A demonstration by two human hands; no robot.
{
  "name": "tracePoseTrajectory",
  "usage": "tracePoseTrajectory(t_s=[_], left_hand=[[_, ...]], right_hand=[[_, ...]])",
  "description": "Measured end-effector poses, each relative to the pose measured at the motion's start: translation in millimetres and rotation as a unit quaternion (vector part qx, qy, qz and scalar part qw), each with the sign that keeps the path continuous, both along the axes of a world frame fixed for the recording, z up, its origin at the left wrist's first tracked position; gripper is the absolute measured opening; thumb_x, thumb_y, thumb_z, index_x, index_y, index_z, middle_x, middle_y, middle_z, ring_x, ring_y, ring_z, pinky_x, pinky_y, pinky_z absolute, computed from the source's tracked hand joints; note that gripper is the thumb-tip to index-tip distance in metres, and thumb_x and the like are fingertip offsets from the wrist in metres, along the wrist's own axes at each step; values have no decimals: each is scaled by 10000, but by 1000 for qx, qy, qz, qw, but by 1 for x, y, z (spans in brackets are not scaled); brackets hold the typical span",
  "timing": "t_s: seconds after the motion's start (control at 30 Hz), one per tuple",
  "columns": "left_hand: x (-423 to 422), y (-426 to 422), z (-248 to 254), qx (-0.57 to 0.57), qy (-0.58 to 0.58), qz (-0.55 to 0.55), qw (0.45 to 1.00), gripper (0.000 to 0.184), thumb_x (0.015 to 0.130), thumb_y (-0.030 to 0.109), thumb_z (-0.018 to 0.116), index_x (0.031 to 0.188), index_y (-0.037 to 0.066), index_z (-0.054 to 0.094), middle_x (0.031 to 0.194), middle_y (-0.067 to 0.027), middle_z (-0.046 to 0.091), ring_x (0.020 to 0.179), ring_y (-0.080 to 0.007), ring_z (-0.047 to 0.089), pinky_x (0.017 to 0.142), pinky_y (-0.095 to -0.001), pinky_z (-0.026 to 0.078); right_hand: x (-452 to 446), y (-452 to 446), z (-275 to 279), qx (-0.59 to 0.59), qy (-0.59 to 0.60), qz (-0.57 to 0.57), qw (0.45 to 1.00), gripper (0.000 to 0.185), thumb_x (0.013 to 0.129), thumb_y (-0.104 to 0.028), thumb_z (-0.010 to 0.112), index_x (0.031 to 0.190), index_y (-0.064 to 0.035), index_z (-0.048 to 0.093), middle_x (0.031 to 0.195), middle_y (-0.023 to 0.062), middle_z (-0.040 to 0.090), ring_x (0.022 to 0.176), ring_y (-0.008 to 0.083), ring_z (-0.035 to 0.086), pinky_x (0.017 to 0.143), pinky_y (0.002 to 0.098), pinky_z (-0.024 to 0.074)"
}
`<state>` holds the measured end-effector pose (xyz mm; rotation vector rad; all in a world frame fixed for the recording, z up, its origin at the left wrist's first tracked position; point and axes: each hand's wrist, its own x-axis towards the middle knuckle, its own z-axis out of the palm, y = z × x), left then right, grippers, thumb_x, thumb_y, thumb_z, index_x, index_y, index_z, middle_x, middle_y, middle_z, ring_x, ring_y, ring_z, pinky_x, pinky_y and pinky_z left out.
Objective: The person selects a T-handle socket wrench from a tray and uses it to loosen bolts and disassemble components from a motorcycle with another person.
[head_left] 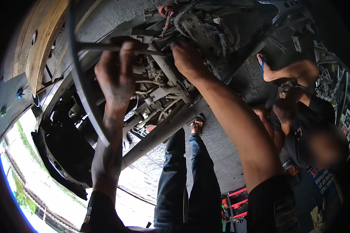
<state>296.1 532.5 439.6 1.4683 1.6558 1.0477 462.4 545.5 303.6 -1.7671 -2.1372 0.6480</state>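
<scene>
My left hand (116, 75) is closed around a dark rod (92, 47) that runs sideways across the exposed metal parts (155, 75) of a vehicle. My right hand (186, 61) is curled among those parts, just past the rod's right end. Its fingertips are partly hidden, and what they grip cannot be made out. A long, curved dark strip (83, 85) passes in front of the rod's left end and down beside my left forearm. Red wiring (166, 11) and hoses lie above my right hand.
A person (299, 112) in dark clothes crouches at the right, hands together. Wooden boards (39, 42) are at the upper left. A long metal beam (159, 132) crosses below the parts. Red-edged trays (237, 204) stand at the bottom, and loose tools (330, 87) lie far right.
</scene>
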Motion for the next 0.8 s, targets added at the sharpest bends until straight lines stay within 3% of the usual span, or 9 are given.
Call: tracePoseTrajectory(t_s=[0.1,0.17,0.23,0.27,0.33,0.37,0.43,0.53,0.8], left_hand=[[-21,-15,27,130,-45,134,981,251,952,229,508,934,-6,593,702,-52,594,557,-84,513,484,-198,381],[-44,-31,41,194,96,198,956,283,982,258,422,931,8,546,661,-47,532,466,-102,431,413,-226,350],[-69,-56,61,185,13,185,965,320,1002,306,351,887,43,491,602,-18,423,415,-104,336,378,-242,332],[-68,-69,79,121,-233,169,950,338,1007,334,329,858,63,465,580,-1,362,408,-100,297,375,-244,332],[-61,-85,88,119,-97,354,922,337,999,367,344,827,91,433,568,25,268,400,-72,244,346,-215,288],[-67,-99,91,80,-122,371,917,334,1000,365,335,834,91,431,569,30,276,391,-60,231,330,-202,261],[-71,-120,92,38,-232,335,913,311,1009,344,305,855,99,419,568,39,280,365,-28,205,286,-178,202],[-67,-137,92,15,-274,425,863,297,1009,340,304,875,100,416,563,33,283,352,-30,227,276,-184,217],[-72,-158,87,42,-368,388,844,315,1011,344,266,873,98,406,542,2,293,317,-81,254,248,-224,248]], right_hand=[[-8,6,-24,-35,-57,25,997,155,840,-84,484,902,-36,618,1075,149,611,973,324,591,794,427,492],[-10,8,-25,-33,-120,89,988,128,830,-96,499,875,-45,607,1194,138,573,1019,314,586,815,425,497],[-13,10,-30,-82,-137,120,980,154,843,-135,472,878,-68,606,1162,145,586,974,316,602,807,432,486],[-15,7,-36,-61,-135,128,981,163,848,-145,461,876,-75,605,1152,148,589,957,318,607,804,436,480],[-19,13,-40,-86,-157,143,973,178,856,-149,443,879,-83,606,1130,145,599,936,323,609,794,441,471],[-19,15,-41,-89,-153,149,973,178,854,-134,438,896,-81,603,1122,148,601,949,328,603,813,454,460],[-19,15,-44,-85,-163,153,971,195,867,-158,426,914,-79,598,1105,163,600,950,349,596,816,470,459],[-17,16,-40,-95,-177,169,965,196,880,-177,414,918,-79,580,1131,167,585,966,364,588,817,474,458],[-14,15,-46,-90,-178,152,968,187,878,-184,443,920,-60,576,1182,170,570,947,378,595,800,487,467]])
